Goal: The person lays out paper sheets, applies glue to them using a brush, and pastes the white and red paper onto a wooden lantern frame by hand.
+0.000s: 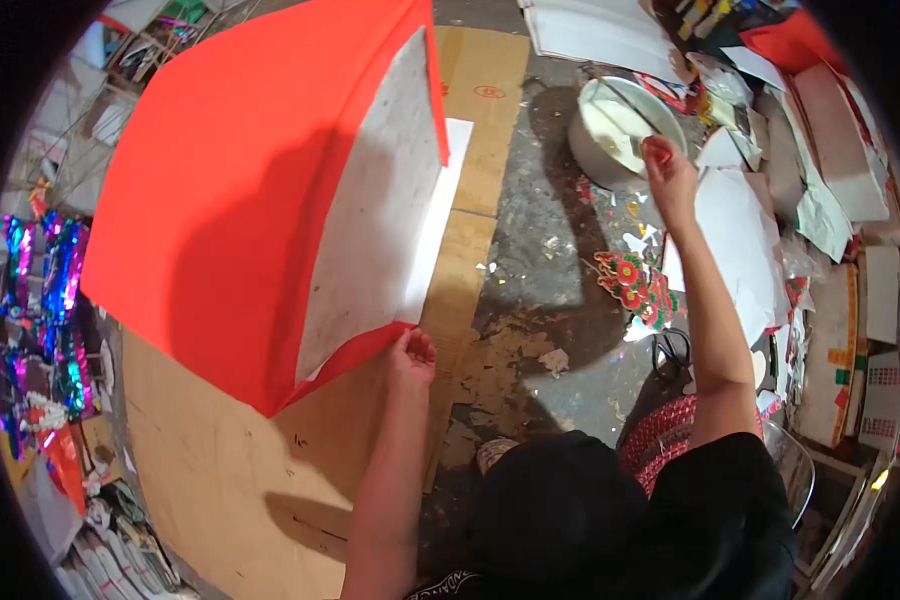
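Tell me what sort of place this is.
Likely a craft workshop: a large red sheet over cardboard, a pot holding something whitish, and floral cut-outs on the littered floor.

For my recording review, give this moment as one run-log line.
left hand: at edge of red piece; right hand: by end of stick at pot, grip unclear; red piece: pale side partly showing; cardboard: underneath

Left arm: forearm (pixel 388 470) bare, reaching forward, nearly straight at the wrist
Left hand (pixel 417 352): fingers curled, fingertips drawn in
Right arm (pixel 708 290): bare below the sleeve (pixel 725 495), stretched farther forward
Right hand (pixel 667 165): fingers bent inward, grip unclear
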Demonstrator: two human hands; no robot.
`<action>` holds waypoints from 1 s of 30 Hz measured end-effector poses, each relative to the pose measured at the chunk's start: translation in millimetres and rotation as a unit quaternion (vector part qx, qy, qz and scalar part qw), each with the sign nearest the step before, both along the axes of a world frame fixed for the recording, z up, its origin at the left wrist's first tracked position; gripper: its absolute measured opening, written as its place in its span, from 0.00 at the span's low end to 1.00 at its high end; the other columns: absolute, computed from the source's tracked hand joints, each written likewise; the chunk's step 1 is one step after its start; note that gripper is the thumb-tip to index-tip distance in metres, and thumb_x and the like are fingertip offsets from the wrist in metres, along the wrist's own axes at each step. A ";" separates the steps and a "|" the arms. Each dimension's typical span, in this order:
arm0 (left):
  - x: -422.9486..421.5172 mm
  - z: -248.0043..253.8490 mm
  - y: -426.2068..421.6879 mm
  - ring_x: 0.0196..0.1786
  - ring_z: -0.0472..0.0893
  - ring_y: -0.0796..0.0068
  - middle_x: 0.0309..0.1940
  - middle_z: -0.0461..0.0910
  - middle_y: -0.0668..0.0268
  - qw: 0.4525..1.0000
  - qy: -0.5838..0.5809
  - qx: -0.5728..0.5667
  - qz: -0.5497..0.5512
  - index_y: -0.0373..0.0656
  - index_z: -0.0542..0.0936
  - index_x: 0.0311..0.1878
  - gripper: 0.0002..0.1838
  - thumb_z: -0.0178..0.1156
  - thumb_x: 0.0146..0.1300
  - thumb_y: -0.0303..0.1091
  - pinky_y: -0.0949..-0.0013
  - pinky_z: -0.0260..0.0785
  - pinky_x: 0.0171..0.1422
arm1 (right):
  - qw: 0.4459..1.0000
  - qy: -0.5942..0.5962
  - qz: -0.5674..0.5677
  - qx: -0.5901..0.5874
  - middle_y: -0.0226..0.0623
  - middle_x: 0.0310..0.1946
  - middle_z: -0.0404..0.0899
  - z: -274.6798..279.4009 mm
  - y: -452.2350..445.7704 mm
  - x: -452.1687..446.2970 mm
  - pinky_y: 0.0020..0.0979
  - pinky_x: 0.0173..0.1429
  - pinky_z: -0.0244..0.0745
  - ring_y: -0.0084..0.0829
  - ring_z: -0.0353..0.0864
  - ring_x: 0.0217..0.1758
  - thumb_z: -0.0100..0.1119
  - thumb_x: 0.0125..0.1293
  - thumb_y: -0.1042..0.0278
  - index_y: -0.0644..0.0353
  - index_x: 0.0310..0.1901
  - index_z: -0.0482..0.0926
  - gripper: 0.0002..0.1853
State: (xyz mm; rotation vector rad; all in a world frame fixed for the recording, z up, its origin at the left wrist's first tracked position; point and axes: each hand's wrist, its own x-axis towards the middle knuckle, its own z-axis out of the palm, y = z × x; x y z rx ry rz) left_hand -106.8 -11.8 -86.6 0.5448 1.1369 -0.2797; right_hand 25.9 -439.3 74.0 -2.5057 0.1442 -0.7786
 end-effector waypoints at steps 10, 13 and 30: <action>-4.7 2.2 -1.0 0.28 0.80 0.71 0.25 0.81 0.68 1.000 -0.018 -0.002 0.002 0.43 0.80 0.31 0.05 0.57 0.55 0.32 0.68 0.72 0.29 | 0.893 -0.045 0.129 0.430 0.36 0.39 0.82 13.8 102.6 -30.3 0.21 0.37 0.70 0.19 0.75 0.31 0.51 0.68 0.65 0.63 0.40 0.78 0.11; -5.8 12.6 -1.2 0.26 0.78 0.70 0.23 0.79 0.68 1.000 -0.017 -0.012 0.020 0.43 0.80 0.32 0.06 0.56 0.56 0.32 0.66 0.71 0.28 | 0.820 0.079 0.173 0.539 0.35 0.33 0.81 -16.0 180.6 -56.6 0.23 0.32 0.72 0.20 0.75 0.27 0.52 0.68 0.63 0.63 0.39 0.78 0.11; -1.1 24.6 -6.5 0.22 0.72 0.73 0.20 0.74 0.71 1.000 0.007 0.012 0.023 0.44 0.79 0.32 0.05 0.57 0.55 0.33 0.67 0.69 0.28 | 0.802 0.158 0.174 0.549 0.25 0.18 0.75 -93.7 247.1 -28.4 0.19 0.24 0.67 0.14 0.71 0.20 0.59 0.64 0.63 0.65 0.32 0.77 0.12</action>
